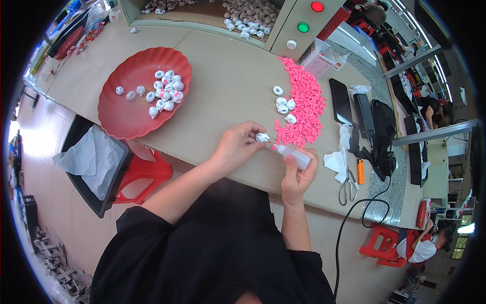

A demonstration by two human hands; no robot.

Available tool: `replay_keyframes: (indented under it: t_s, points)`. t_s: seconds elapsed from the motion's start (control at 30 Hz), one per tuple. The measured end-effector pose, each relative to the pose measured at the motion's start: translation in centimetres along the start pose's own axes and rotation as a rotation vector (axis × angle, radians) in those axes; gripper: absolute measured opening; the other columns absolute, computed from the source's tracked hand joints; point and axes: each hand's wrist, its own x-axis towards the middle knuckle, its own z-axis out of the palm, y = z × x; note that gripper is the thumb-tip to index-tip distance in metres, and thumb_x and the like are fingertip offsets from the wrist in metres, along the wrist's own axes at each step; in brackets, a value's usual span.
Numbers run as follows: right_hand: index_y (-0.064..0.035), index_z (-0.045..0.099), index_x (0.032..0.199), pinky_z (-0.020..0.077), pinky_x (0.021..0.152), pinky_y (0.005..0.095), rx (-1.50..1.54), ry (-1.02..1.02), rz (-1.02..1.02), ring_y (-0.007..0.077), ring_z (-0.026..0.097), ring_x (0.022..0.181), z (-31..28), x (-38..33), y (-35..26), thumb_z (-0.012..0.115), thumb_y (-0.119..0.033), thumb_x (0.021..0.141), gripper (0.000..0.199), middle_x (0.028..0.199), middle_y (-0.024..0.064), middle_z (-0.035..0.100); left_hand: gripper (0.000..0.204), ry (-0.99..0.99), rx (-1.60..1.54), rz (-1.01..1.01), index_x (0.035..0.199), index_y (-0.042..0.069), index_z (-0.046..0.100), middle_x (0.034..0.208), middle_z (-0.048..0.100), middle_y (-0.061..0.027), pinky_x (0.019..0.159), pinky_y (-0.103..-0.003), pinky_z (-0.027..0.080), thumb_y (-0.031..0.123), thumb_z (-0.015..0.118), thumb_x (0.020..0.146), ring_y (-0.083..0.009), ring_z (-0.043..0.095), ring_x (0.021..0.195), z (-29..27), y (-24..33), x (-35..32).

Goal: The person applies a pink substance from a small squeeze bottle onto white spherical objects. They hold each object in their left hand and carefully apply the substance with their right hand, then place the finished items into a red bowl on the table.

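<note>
Between the thumb and fingers of my left hand (238, 147) is a small white figurine piece (262, 137). My right hand (299, 177) is wrapped round a translucent white squeeze bottle (294, 156), its thin tip pointing at the white piece. Whether the tip touches the piece I cannot tell. Just beyond my hands spreads a heap of small pink pieces (305, 96). Several white pieces (282, 105) with dark round openings lie at its left edge. More white pieces (168, 91), some with pink bits on them, sit in a red scalloped bowl (120, 109) on the left.
Right of the heap lie a black phone (339, 100), a dark case (364, 115), scissors (348, 188), an orange lighter (360, 171) and a black cable (349, 215). A cabinet with buttons (302, 27) stands behind. A black tray (109, 190) rests on a red stool (147, 175) at left.
</note>
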Motion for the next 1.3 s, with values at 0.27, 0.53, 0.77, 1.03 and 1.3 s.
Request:
replay_keyframes:
  t_s: [0.27, 0.53, 0.77, 1.03, 1.3]
  points:
    - [-0.0007, 0.045, 0.099, 0.0428, 0.068, 0.0237, -0.009, 0.011, -0.032, 0.0128, 0.049, 0.077, 0.2, 0.1, 0.1, 0.059, -0.012, 0.085, 0.022, 0.092, 0.0085, 0.047, 0.021, 0.001, -0.025, 0.017, 0.099, -0.004, 0.051, 0.090, 0.058, -0.0078, 0.073, -0.021, 0.050, -0.006, 0.059, 0.080, -0.0115, 0.060, 0.085, 0.0, -0.3, 0.0]
    - [0.0005, 0.046, 0.099, 0.0414, 0.070, 0.0256, -0.125, 0.015, -0.173, 0.0164, 0.048, 0.080, 0.4, 0.0, 0.1, 0.060, -0.012, 0.084, 0.024, 0.093, 0.0120, 0.049, 0.022, 0.003, -0.010, -0.021, 0.099, -0.004, 0.051, 0.089, 0.059, -0.0083, 0.072, -0.021, 0.050, -0.006, 0.059, 0.080, -0.0112, 0.060, 0.084, 0.1, 0.6, -0.1]
    - [0.0011, 0.046, 0.100, 0.0413, 0.069, 0.0269, -0.306, -0.002, -0.321, 0.0195, 0.049, 0.078, 0.5, 0.0, -0.3, 0.061, -0.009, 0.082, 0.026, 0.091, 0.0138, 0.051, 0.021, 0.000, -0.024, -0.037, 0.098, -0.005, 0.050, 0.089, 0.059, -0.0090, 0.071, -0.020, 0.050, -0.005, 0.060, 0.080, -0.0107, 0.060, 0.083, 0.0, 0.6, -0.1]
    - [0.0010, 0.046, 0.100, 0.0414, 0.069, 0.0276, -0.270, 0.017, -0.283, 0.0194, 0.048, 0.078, 0.3, -0.1, 0.0, 0.060, -0.009, 0.082, 0.025, 0.091, 0.0133, 0.051, 0.020, -0.004, -0.031, -0.038, 0.098, -0.004, 0.050, 0.089, 0.059, -0.0083, 0.072, -0.021, 0.050, -0.005, 0.059, 0.080, -0.0109, 0.060, 0.084, -0.1, 0.4, 0.0]
    - [0.0011, 0.045, 0.099, 0.0411, 0.070, 0.0267, -0.247, 0.008, -0.233, 0.0181, 0.048, 0.079, 0.3, 0.0, -0.1, 0.060, -0.010, 0.083, 0.024, 0.090, 0.0130, 0.050, 0.020, 0.008, -0.035, -0.031, 0.098, -0.004, 0.050, 0.090, 0.058, -0.0084, 0.073, -0.021, 0.050, -0.006, 0.059, 0.080, -0.0117, 0.060, 0.085, -0.1, 0.2, 0.0]
